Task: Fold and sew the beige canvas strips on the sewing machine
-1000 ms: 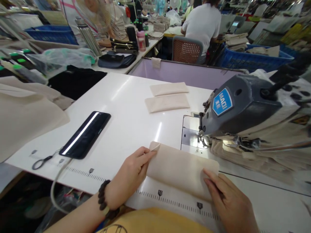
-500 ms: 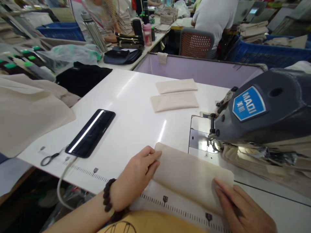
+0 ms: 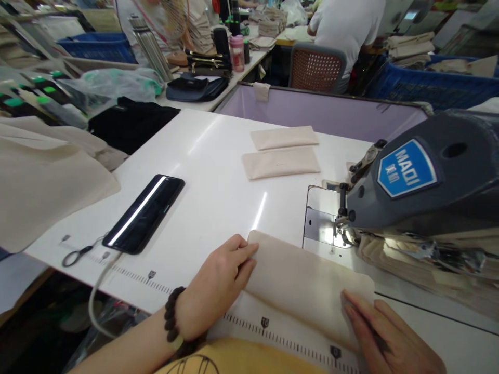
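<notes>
A folded cream canvas piece (image 3: 307,291) lies on the white sewing table (image 3: 210,156), just in front of the needle area. My left hand (image 3: 216,288), with a dark bead bracelet on its wrist, holds the canvas's left end. My right hand (image 3: 390,337) rests on its right end, with the fingers lying across the corner. A printed ruler scale (image 3: 265,324) runs along the table's front, partly under the canvas. The grey MAQI sewing machine head (image 3: 421,182) stands to the right, its presser foot (image 3: 340,223) just beyond the canvas and not touching it.
Several flat cream canvas pouches (image 3: 283,150) lie on the table's far side. A black phone (image 3: 144,214) and small black-handled snips (image 3: 80,254) lie left. Cream and black cloth (image 3: 39,176) are piled further left. A co-worker (image 3: 346,26) sits behind, beside blue crates (image 3: 429,85).
The scene has shifted right and looks closer than a second ago, as my head moved. The canvas and both hands keep nearly the same place relative to the machine.
</notes>
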`<state>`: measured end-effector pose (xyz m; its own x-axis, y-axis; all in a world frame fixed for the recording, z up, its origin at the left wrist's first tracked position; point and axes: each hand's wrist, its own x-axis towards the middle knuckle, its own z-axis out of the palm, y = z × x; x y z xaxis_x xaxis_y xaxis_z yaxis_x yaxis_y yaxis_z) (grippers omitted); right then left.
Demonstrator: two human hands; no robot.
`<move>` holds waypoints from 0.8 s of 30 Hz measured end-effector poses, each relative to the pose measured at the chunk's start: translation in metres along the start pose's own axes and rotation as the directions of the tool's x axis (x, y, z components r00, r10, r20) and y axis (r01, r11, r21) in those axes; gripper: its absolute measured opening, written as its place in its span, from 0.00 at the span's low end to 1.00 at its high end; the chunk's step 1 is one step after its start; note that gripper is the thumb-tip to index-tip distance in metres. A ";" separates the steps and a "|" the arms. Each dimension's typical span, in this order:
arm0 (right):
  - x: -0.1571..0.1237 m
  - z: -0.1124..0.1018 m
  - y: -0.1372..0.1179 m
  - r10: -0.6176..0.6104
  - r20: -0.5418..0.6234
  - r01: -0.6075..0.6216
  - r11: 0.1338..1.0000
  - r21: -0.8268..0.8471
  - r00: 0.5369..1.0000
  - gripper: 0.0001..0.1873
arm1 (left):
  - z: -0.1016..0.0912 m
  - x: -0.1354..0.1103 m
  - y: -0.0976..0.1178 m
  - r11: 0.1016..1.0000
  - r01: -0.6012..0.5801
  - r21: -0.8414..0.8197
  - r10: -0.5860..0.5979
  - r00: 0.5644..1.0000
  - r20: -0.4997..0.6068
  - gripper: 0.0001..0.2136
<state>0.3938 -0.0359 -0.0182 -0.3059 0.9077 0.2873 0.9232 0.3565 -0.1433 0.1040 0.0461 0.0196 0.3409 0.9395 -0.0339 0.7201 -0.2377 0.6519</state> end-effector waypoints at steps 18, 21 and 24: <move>0.027 -0.011 -0.031 0.276 -0.049 -0.249 0.922 0.296 0.960 0.14 | 0.007 0.001 -0.019 0.987 -0.104 0.119 0.115 0.990 -0.087 0.13; 0.026 -0.011 -0.031 0.292 -0.043 -0.265 0.913 0.311 0.956 0.15 | 0.006 0.001 -0.020 0.984 -0.111 0.140 0.125 0.988 -0.091 0.13; 0.027 -0.011 -0.031 0.291 -0.041 -0.264 0.912 0.313 0.956 0.15 | 0.006 0.001 -0.019 0.982 -0.116 0.149 0.130 0.987 -0.089 0.13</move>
<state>0.3599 -0.0250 0.0042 -0.0146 0.9623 0.2717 0.8501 0.1550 -0.5033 0.0938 0.0501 0.0024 0.3766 0.9187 0.1188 0.7577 -0.3793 0.5311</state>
